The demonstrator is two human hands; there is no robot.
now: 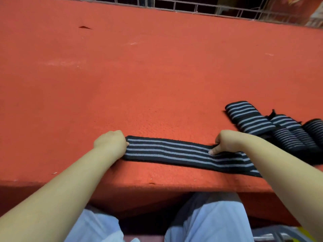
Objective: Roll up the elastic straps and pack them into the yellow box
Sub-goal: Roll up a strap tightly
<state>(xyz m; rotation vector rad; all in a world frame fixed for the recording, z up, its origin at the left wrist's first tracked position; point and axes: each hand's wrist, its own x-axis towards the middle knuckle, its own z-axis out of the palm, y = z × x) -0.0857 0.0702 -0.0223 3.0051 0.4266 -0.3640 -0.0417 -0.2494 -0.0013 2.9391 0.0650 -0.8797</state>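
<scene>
Both hands press one striped strap (pixel 183 154) flat near the red table's (pixel 122 75) front edge: left hand (pixel 111 141) closed on its end, right hand (pixel 225 142) pinching farther along.

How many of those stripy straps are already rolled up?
4 that I can make out, all clustered at the right: one farthest back, one behind-right of it, one in front, one at the edge. More may be hidden.
</scene>
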